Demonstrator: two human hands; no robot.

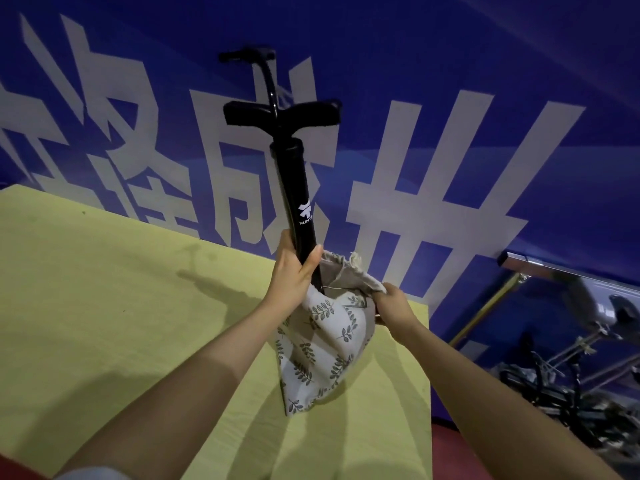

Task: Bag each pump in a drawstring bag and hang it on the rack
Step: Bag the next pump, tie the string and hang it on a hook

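The left hand point(294, 271) is gripping the black pump point(299, 199) by its barrel, holding it nearly upright with its lower end sitting inside the open mouth of the leaf-print drawstring bag point(322, 351) (handle and hose sticking well out above). The right hand point(393, 304) is pinching the bag's rim, holding it open above the yellow tabletop point(104, 306).

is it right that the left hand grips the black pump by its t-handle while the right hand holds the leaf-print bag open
Not quite. In the head view the left hand grips the pump low on its barrel, just above the bag's mouth, not by the T-handle. The right hand does hold the leaf-print bag open.
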